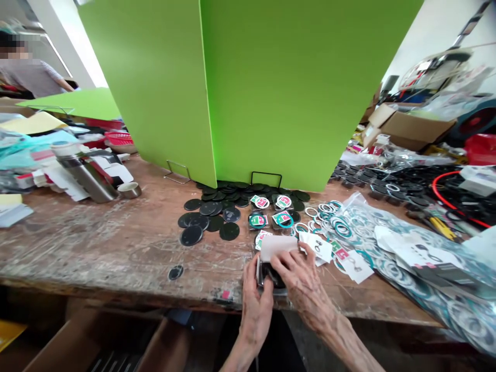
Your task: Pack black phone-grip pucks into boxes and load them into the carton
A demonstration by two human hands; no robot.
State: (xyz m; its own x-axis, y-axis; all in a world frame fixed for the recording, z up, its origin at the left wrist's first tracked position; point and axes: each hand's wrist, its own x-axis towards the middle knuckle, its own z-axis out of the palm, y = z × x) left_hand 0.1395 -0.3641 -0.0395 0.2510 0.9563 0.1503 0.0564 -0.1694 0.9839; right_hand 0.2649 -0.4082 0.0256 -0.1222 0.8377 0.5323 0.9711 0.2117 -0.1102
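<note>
At the table's front edge, a small box (284,248) stands with its pale flap raised and something black (267,271) inside it. My left hand (256,299) is closed around the box's left side, with thumb and fingers bent. The fingers of my right hand (300,276) curl over the box opening and press at the black content; what their tips touch is partly hidden. Just beyond the box lie clear packets with rings and printed cards (259,221). To the right of my right hand are loose white cards (318,248) and teal and white rings (341,226).
Black discs (209,223) lie spread before tall green panels (271,98) on wire stands. A steel flask (91,178) and cup (129,190) stand at left. A large bag of rings (434,289) covers the right side, near a cardboard box (411,129). A person (34,75) is at far left.
</note>
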